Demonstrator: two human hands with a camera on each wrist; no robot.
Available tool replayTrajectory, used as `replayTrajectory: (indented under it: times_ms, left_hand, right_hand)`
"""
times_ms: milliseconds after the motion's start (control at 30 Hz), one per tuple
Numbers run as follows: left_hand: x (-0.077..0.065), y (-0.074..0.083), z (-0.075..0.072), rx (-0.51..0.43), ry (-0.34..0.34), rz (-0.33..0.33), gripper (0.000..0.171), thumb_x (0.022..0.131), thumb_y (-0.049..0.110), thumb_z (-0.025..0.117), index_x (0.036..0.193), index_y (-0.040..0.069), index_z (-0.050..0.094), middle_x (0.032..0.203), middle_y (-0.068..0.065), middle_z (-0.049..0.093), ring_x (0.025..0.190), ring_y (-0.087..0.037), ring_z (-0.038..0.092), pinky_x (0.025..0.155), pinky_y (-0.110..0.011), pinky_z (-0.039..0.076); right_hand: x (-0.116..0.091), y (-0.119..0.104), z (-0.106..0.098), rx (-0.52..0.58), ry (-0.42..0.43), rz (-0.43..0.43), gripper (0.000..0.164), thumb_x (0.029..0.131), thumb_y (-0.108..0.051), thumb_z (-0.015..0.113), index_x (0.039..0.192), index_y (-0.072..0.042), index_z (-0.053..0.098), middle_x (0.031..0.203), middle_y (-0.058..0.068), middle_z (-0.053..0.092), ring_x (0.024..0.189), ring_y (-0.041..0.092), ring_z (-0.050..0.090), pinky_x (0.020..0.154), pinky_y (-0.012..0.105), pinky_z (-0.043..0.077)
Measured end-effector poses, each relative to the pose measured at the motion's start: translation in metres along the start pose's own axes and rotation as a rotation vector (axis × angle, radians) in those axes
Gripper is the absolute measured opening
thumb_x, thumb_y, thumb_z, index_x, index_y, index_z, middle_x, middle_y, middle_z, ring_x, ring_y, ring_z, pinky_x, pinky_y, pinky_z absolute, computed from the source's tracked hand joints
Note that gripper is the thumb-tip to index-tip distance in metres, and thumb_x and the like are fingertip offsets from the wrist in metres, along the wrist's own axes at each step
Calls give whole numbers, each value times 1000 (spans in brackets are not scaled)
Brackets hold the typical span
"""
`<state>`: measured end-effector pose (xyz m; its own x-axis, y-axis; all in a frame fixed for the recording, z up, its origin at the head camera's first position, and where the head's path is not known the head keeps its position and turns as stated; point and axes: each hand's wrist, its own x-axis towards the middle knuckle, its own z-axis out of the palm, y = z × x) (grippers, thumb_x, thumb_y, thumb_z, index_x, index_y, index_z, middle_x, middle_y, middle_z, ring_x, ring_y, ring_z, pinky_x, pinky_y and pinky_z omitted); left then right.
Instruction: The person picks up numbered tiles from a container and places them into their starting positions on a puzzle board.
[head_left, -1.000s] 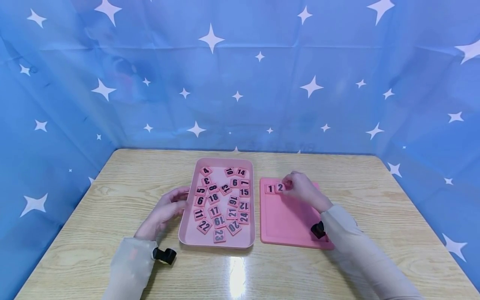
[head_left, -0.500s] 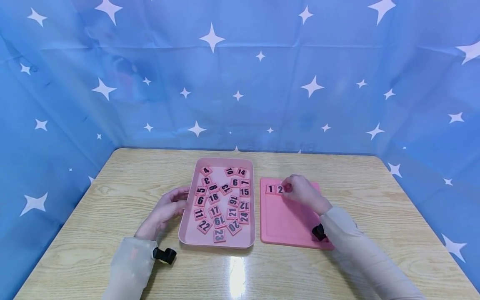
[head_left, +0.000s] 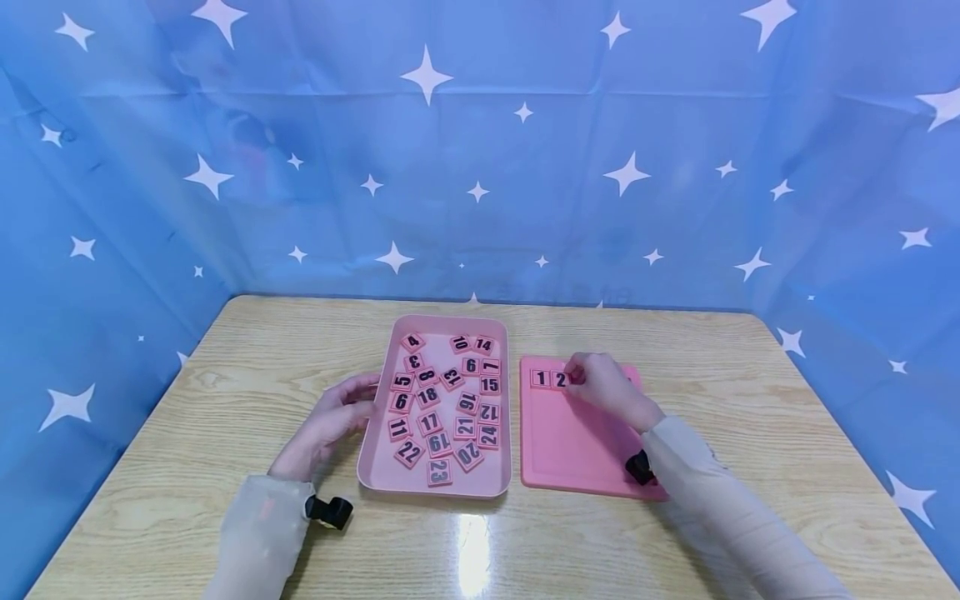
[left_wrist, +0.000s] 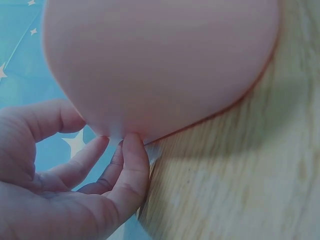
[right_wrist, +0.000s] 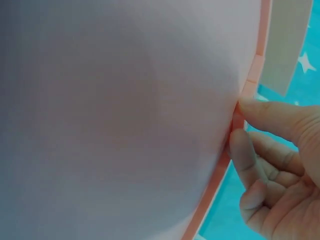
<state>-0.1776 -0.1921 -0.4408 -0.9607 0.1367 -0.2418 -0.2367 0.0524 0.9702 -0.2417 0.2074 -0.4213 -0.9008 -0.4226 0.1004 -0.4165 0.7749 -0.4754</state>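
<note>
Seen from the head, a shallow pink tray (head_left: 476, 482) sits on the bench (head_left: 187, 483) between the person's two arms, with a flat pink board (head_left: 551, 454) just beside it on the person's right. The loose number tiles (head_left: 427, 396) lie scattered in the tray at many angles, apparently spread so that their faces can be read; its raised walls should stop them sliding off. The tile marked 1 (head_left: 541, 378) and the tile marked 2 (head_left: 560, 380) lie side by side, upright to the viewer, along the board's far edge near its left corner, perhaps because that edge gives a straight line to set them by. The left hand (head_left: 330, 417) rests against the tray's left side, probably to steady it. The right hand (head_left: 603, 385) reaches over the board, its fingertips at the right side of the 2.

From the left wrist, the fingertips touch the tray's outer edge, bent loosely. That grip is relaxed and does not close round the wall; a light touch seems enough for a tray lying flat.

From the right wrist, thumb and finger come together in a pinch at the board's rim. The grip appears to nip a thin pink tile, judged from the head view to be the 2; the number itself is not visible here. Pinching by the edges suits something so small and flat.
</note>
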Motion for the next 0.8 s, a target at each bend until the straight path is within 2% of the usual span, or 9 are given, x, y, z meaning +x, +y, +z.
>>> replayTrajectory:
  times_ms: [333, 467, 567, 800]
  left_hand:
    - [-2, 3, 1, 4, -2, 6, 58, 81, -4, 54, 137, -6, 38, 135, -27, 42, 96, -16, 55, 70, -22, 50]
    - [-2, 3, 1, -9, -8, 4, 59, 81, -4, 54, 137, -7, 37, 135, -28, 41, 96, -17, 55, 72, -23, 50]
    - [-1, 3, 1, -17, -11, 4, 59, 82, -5, 53, 138, -7, 35, 136, -28, 40, 97, -16, 54, 72, -23, 50]
    - [-1, 0, 0, -7, -21, 37, 59, 79, -1, 56, 136, -6, 39, 132, -26, 44, 95, -15, 55, 71, -23, 50]
  right_hand:
    - [3, 0, -3, -7, -24, -7, 14, 75, 2, 72, 88, 5, 67, 77, 9, 66, 72, 20, 62, 65, 32, 53]
    - [7, -7, -9, -3, 11, -29, 18, 74, 0, 74, 89, 7, 67, 78, 13, 66, 70, 21, 61, 65, 34, 53]
    - [16, -21, -16, 26, 30, -20, 24, 76, -3, 73, 96, 9, 66, 86, 18, 66, 75, 23, 62, 68, 35, 53]
    - [53, -68, -18, 121, -2, -101, 30, 80, -10, 72, 105, 5, 64, 100, 19, 66, 84, 24, 62, 75, 33, 53]
